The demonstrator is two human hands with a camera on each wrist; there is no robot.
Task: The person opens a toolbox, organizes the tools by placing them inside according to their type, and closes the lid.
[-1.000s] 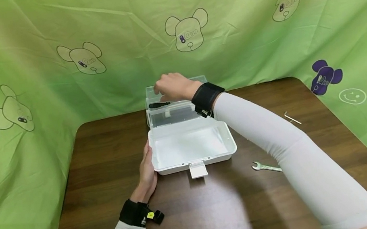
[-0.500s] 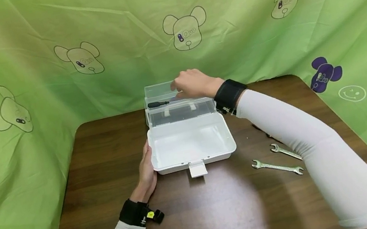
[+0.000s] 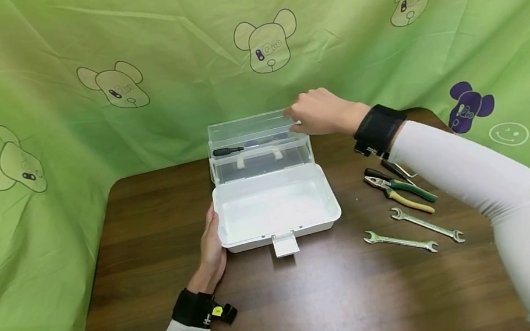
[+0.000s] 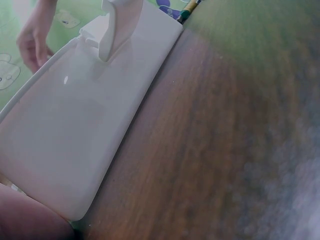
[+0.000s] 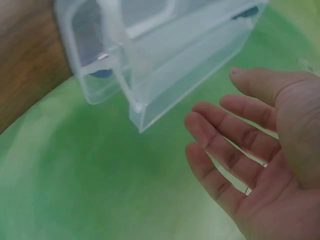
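A white toolbox [image 3: 281, 232] with clear tiered trays stands opened at the table's middle. In its upper tray lies a screwdriver [image 3: 229, 150] with a black handle. My left hand [image 3: 213, 254] rests against the box's left side, fingers along the wall. Beside the upper right corner of the trays hovers my right hand [image 3: 322, 112]. The right wrist view shows that hand [image 5: 250, 145] with loosely bent, spread fingers and nothing in them, apart from the clear tray [image 5: 190, 80]. In the left wrist view the white box wall [image 4: 90, 110] fills the left half.
Right of the box lie pliers [image 3: 402, 191] with green and yellow handles, two open-ended wrenches [image 3: 401, 241], and a black-handled tool [image 3: 377, 174]. An L-shaped hex key [image 3: 406, 171] is partly behind the right arm. A green printed curtain [image 3: 169, 105] surrounds the table.
My right hand has moved right, from above the screwdriver's tray to the box's right corner. Its arm uncovers the pliers and wrenches. The left hand and the box stay in place.
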